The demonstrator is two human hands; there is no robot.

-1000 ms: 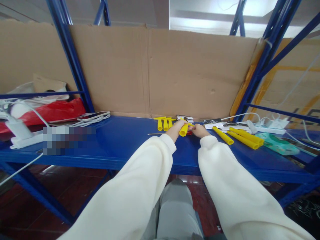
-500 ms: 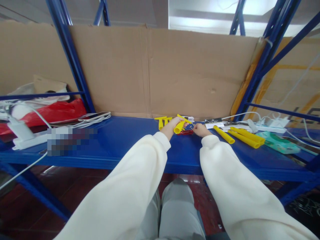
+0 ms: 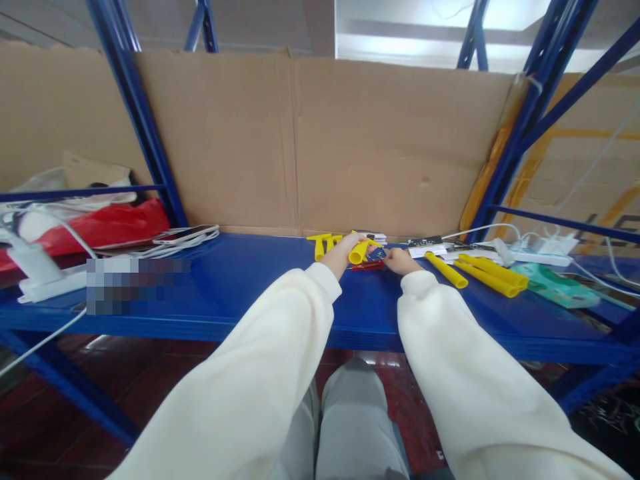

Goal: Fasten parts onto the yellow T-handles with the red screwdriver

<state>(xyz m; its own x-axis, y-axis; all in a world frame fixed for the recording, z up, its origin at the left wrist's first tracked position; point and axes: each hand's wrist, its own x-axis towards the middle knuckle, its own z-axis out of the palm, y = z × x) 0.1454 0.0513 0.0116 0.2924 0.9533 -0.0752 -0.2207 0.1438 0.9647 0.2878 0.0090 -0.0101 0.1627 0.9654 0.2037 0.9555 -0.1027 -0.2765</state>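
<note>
My left hand is closed around a yellow plastic tube, whose hollow end faces me. Close on its right, my right hand has its fingers pinched together, and whatever is between them is too small to make out. Below the hands lies a small red item on the blue shelf. Left of my left hand sit small yellow T-shaped parts. To the right of my right hand lie several longer yellow tubes.
White-and-black packets lie behind the tubes. A green-patterned pack and a white power strip are at the right. On the left are a red bag, cables and a phone. Cardboard backs the shelf.
The yellow tube in my left hand has tilted slightly, and its thin far end no longer shows. My right hand stays close beside it. The view has shifted a little.
</note>
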